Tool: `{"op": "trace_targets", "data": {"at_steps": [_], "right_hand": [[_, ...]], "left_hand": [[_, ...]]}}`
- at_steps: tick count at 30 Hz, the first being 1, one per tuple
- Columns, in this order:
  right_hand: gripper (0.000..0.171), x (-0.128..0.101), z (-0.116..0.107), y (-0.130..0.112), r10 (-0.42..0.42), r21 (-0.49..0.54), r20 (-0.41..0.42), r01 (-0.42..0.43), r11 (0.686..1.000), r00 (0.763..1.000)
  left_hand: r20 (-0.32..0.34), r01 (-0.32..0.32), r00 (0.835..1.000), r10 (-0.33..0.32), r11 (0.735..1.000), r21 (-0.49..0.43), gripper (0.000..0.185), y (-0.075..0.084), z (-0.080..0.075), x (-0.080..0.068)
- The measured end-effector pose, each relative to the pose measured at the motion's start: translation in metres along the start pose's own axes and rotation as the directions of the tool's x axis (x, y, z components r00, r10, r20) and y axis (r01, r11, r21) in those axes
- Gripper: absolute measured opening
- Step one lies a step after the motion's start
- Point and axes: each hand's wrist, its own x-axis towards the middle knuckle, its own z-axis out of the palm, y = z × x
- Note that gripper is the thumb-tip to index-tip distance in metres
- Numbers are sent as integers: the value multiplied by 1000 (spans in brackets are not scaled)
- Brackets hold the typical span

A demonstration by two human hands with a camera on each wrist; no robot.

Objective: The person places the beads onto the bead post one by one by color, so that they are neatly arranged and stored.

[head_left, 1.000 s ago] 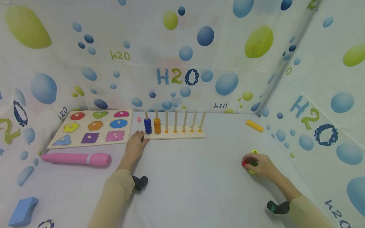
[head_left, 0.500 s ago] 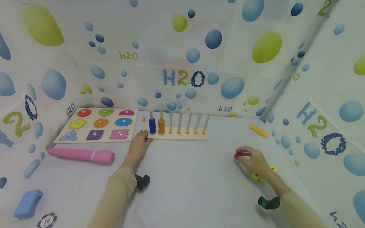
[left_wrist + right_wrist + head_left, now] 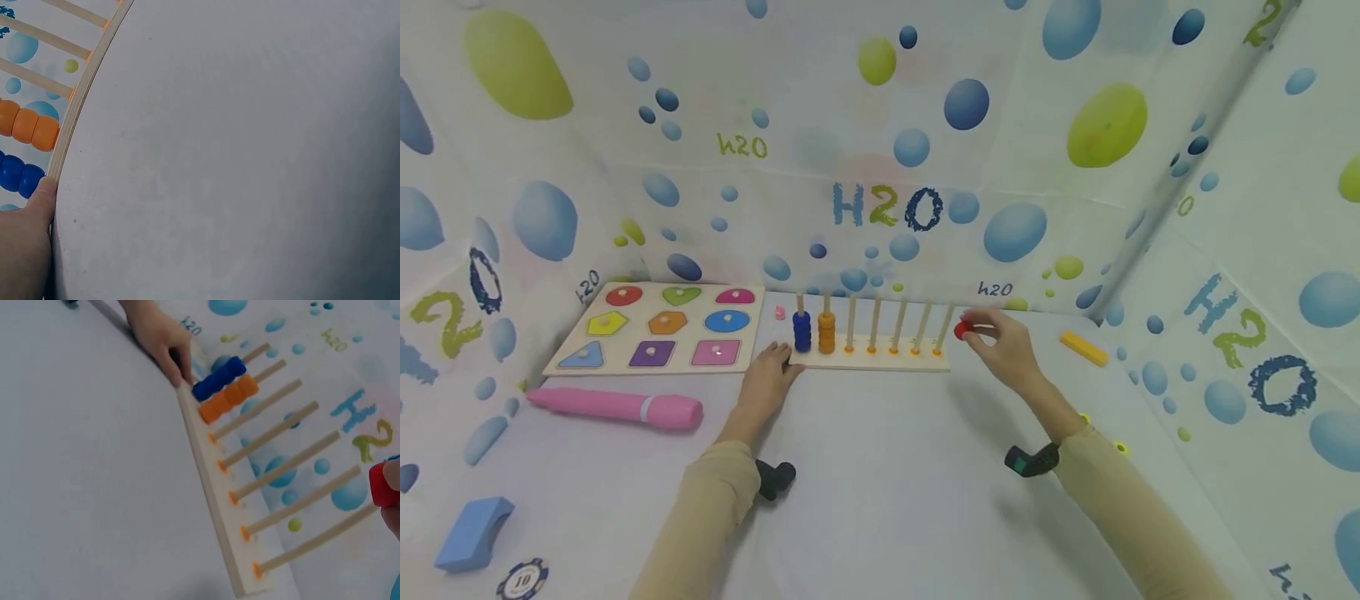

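Observation:
A wooden peg rack (image 3: 872, 357) with several upright rods stands at the back of the table. Blue beads (image 3: 802, 331) fill its first rod and orange beads (image 3: 827, 332) the second. My left hand (image 3: 767, 379) rests flat against the rack's left end (image 3: 56, 169), fingers straight. My right hand (image 3: 1003, 343) is raised just right of the last rod (image 3: 319, 540) and pinches a red bead (image 3: 962, 330) in its fingertips. The right wrist view shows the red bead (image 3: 382, 483) near the rod tips.
A shape puzzle board (image 3: 662, 333) lies left of the rack, with a pink marker-shaped toy (image 3: 617, 408) in front of it. A blue block (image 3: 471, 533) and a poker chip (image 3: 522, 579) sit at the near left. A yellow stick (image 3: 1083, 348) and yellow beads (image 3: 1120, 447) lie right.
My right hand lifted the red bead off the table at the right and carried it up and left to the rack's last rod. The left hand stayed on the rack's end.

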Motion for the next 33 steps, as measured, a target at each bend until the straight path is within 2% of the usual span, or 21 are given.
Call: {"op": "trace_targets", "data": {"at_steps": [8,15,20,26,33], "right_hand": [[27,47,40,-22,-28,49,32,26,998,999],[26,66,78,-33,-28,100,91,19,995,995],[26,81,102,-37,-46,87,100,37,996,994],[27,100,119,-44,-47,57,130,39,998,990],[26,108,128,-48,-44,21,158,41,999,987]], "left_hand": [[10,17,1000,-17,1000,-12,53,0,-1,1],[31,22,999,-22,1000,-1,52,-3,2,-4],[11,9,1000,-9,1000,1,52,-1,1,-3],[5,20,1000,-20,1000,-4,52,2,1,-1],[-3,14,1000,-14,1000,6,51,-1,3,1]]}}
